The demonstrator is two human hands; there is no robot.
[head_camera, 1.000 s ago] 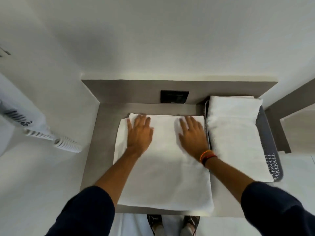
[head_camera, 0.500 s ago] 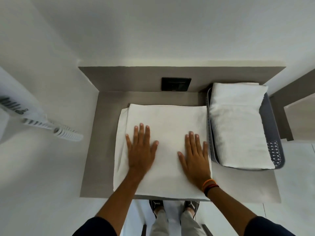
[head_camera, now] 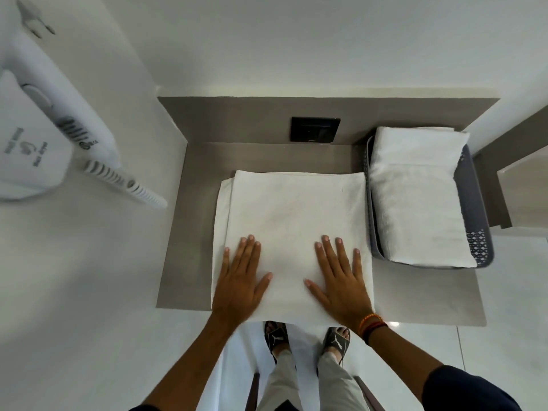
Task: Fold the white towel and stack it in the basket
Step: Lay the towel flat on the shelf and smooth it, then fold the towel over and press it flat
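Observation:
A white towel (head_camera: 292, 221), folded into a thick square, lies flat on the grey-brown counter (head_camera: 195, 232); its near edge hangs slightly over the counter's front. My left hand (head_camera: 240, 280) presses flat on its near left part, fingers spread. My right hand (head_camera: 341, 280), with bands on the wrist, presses flat on its near right part. Neither hand grips anything. To the right stands a grey perforated basket (head_camera: 477, 241) holding a folded white towel (head_camera: 415, 197) that fills it.
A white wall-mounted hair dryer (head_camera: 38, 137) with a coiled cord (head_camera: 124, 182) hangs on the left wall. A black socket plate (head_camera: 315, 129) sits in the back panel. A white wall closes the left side. My feet in sandals show below the counter.
Both hands have slid flat over the towel from its far part toward its near edge. The towel and basket have stayed in place.

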